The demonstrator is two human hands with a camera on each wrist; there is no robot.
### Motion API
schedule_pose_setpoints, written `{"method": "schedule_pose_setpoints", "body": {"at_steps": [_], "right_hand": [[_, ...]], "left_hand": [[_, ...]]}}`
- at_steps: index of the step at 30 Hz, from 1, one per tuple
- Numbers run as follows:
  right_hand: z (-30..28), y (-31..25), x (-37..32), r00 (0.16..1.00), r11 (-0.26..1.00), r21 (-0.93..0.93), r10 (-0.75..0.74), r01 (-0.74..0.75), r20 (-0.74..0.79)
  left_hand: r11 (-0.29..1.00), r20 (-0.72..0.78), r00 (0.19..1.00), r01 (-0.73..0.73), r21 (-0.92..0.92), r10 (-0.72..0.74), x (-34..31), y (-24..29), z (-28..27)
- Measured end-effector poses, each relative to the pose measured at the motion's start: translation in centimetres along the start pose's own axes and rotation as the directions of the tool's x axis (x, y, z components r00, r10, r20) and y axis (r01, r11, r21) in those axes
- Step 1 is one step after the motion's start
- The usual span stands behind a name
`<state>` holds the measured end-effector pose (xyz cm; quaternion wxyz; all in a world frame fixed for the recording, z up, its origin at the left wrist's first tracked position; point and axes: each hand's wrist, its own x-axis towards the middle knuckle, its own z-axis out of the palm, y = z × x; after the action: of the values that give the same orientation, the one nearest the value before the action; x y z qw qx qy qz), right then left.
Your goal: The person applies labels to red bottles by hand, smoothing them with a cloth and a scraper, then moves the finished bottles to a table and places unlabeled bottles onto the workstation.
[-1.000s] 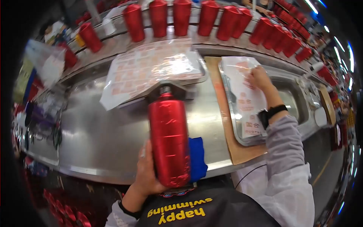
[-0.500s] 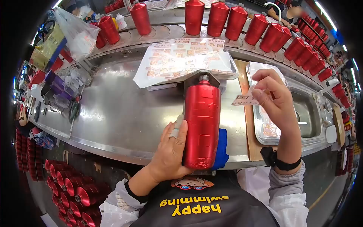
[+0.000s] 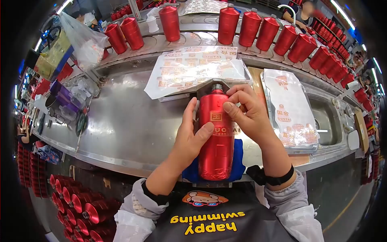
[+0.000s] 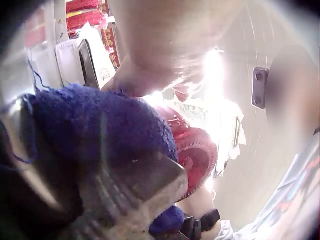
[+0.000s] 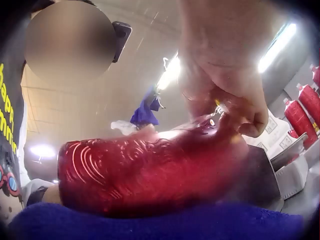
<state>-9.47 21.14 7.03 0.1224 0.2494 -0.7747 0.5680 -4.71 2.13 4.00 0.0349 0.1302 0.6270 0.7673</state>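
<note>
A red bottle lies neck away from the person, its neck at a dark metal holder, with blue cloth under and beside it. Across its upper side is a clear label with gold print, its right end sticking out past the bottle. My right hand pinches the label's upper part between thumb and forefinger. My left hand rests along the bottle's left side, fingers extended and thumb on the label's left edge. In the right wrist view the bottle lies on blue cloth, below the right hand.
A printed label sheet lies on a tray behind the bottle. Another sheet lies on a tray at the right, beside a sink. Red bottles stand along the far conveyor; more lie stacked at the lower left.
My right hand has moved left from the right-hand tray, bringing the label over the bottle. The left thumb has come over the bottle onto the label.
</note>
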Motion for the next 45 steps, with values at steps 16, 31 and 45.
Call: {"method": "schedule_pose_setpoints", "body": {"at_steps": [16,31,45], "right_hand": [[0.7,0.2,1.0,0.998,0.998,0.023,0.058,-0.059,0.017],[1.1,0.5,1.0,0.998,0.998,0.026,0.056,-0.056,0.000],[1.2,0.5,1.2,0.998,0.997,0.039,0.060,-0.060,-0.005]], "left_hand": [[0.993,0.028,0.999,0.033,-0.114,-0.030,0.9,-0.8,-0.3],[0.999,0.041,0.999,0.011,-0.040,-0.010,1.3,-1.0,-0.7],[0.999,0.029,1.000,0.013,-0.039,-0.012,1.6,-1.1,-0.5]]}}
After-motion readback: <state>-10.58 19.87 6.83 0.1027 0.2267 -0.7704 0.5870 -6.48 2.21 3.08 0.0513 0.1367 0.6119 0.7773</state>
